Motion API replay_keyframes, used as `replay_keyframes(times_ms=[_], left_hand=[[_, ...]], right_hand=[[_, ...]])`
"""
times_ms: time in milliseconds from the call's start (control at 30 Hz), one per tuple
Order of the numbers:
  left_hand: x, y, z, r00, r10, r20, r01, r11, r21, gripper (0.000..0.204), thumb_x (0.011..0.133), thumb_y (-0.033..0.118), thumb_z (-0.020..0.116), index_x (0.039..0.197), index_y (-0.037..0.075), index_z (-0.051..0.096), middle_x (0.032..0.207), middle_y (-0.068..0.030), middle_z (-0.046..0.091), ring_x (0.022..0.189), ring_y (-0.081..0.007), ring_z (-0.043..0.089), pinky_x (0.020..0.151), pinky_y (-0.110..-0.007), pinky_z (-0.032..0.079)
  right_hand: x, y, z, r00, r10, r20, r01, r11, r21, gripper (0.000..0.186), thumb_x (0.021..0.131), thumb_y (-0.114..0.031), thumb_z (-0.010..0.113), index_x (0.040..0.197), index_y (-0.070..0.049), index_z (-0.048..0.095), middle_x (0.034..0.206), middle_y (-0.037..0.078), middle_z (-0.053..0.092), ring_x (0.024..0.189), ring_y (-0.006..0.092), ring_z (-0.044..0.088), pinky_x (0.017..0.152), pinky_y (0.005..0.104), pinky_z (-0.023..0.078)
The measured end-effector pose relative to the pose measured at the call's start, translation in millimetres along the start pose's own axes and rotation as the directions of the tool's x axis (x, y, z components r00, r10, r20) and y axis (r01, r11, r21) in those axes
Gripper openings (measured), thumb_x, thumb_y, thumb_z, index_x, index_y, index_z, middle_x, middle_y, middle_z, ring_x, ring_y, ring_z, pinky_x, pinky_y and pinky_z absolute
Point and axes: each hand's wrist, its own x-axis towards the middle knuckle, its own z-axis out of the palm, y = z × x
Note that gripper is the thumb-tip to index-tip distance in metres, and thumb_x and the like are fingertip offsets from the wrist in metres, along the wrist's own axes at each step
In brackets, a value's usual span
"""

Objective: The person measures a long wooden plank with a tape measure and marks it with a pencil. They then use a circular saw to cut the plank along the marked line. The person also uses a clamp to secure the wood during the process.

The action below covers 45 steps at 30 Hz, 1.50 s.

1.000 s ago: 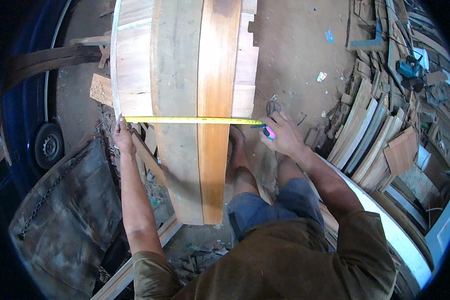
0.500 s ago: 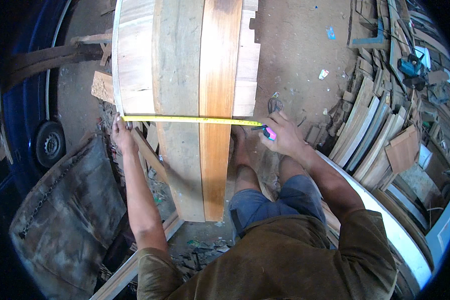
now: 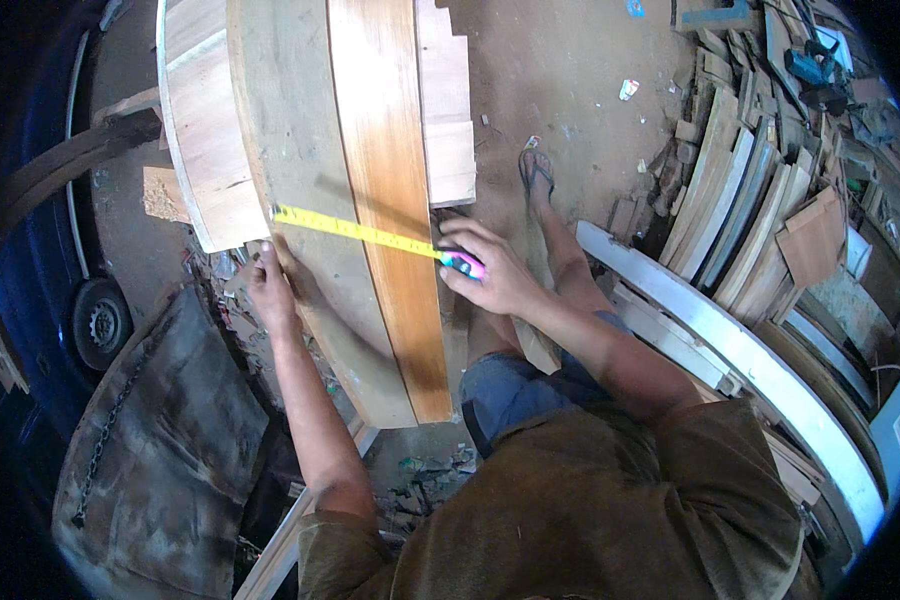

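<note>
My right hand [image 3: 490, 268] is wrapped round a pink and black tape measure [image 3: 462, 264] at the right edge of the orange-brown plank [image 3: 395, 220]. Its yellow blade [image 3: 370, 234] runs left across that plank and the grey-brown plank [image 3: 295, 130]. The blade's free end rests near the grey-brown plank's left edge, apart from my left hand [image 3: 272, 288]. That hand is closed, fingertips drawn together at this edge, just below the corner of the pale boards [image 3: 210, 120]. Whatever may be between its fingers is hidden.
At the left lies a dark, stained sheet [image 3: 165, 430] with a chain, near a blue vehicle's wheel [image 3: 100, 308]. Stacked wood offcuts [image 3: 740, 220] and a long white board [image 3: 740, 370] stand at the right. A blue power tool [image 3: 815, 65] sits beyond them.
My left hand has let go of the blade's end and sits below it. The tape measure and my right hand have shifted left in view, with less blade out. My view has turned.
</note>
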Motion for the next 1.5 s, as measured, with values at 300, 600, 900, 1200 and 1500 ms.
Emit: replay_keyframes(times_ms=[300,600,900,1200,1500], left_hand=[[18.7,10.4,11.4,0.972,-0.13,0.195,0.171,0.963,-0.208,0.04,0.103,0.039,0.063,0.108,0.001,0.074,0.101,-0.0079,0.074,0.088,-0.0153,0.067,0.082,-0.031,0.053],[23.8,-8.5,11.6,0.978,-0.103,0.183,0.151,0.95,-0.272,0.038,0.102,0.033,0.066,0.111,-0.003,0.074,0.101,-0.009,0.075,0.088,-0.0154,0.068,0.08,-0.03,0.055],[20.0,-3.5,15.9,0.984,-0.105,0.146,0.145,0.941,-0.305,0.039,0.102,0.032,0.066,0.114,-0.004,0.072,0.105,-0.0105,0.074,0.091,-0.0162,0.068,0.082,-0.031,0.056],[20.3,-2.3,14.5,0.98,-0.129,0.149,0.167,0.945,-0.28,0.039,0.102,0.034,0.066,0.111,-0.003,0.074,0.103,-0.0098,0.074,0.089,-0.0157,0.068,0.08,-0.031,0.055],[18.3,0.6,15.0,0.986,-0.117,0.123,0.143,0.962,-0.232,0.037,0.102,0.035,0.066,0.102,-0.001,0.075,0.096,-0.0078,0.075,0.082,-0.014,0.066,0.072,-0.029,0.054]], right_hand=[[17.8,1.6,19.0,0.985,0.034,-0.167,-0.021,0.997,0.078,0.034,0.088,-0.015,0.075,0.114,0.005,0.065,0.133,0.023,0.063,0.123,0.0331,0.063,0.104,0.0401,0.047],[15.5,8.8,29.1,0.97,0.096,-0.222,-0.049,0.977,0.207,0.037,0.084,-0.018,0.077,0.113,0.003,0.068,0.127,0.023,0.068,0.113,0.0348,0.068,0.099,0.042,0.051],[15.0,9.4,30.9,0.965,0.042,-0.258,0.004,0.984,0.177,0.036,0.084,-0.017,0.077,0.113,0.003,0.068,0.129,0.025,0.067,0.112,0.0354,0.068,0.099,0.0434,0.05],[13.9,8.1,26.5,0.976,0.07,-0.204,-0.028,0.978,0.204,0.038,0.085,-0.018,0.077,0.116,0.002,0.069,0.131,0.025,0.066,0.115,0.0339,0.068,0.1,0.0421,0.05],[13.1,3.9,20.5,0.988,0.084,-0.131,-0.053,0.973,0.224,0.033,0.089,-0.012,0.075,0.117,0.004,0.065,0.136,0.026,0.062,0.129,0.0276,0.06,0.105,0.037,0.045]])
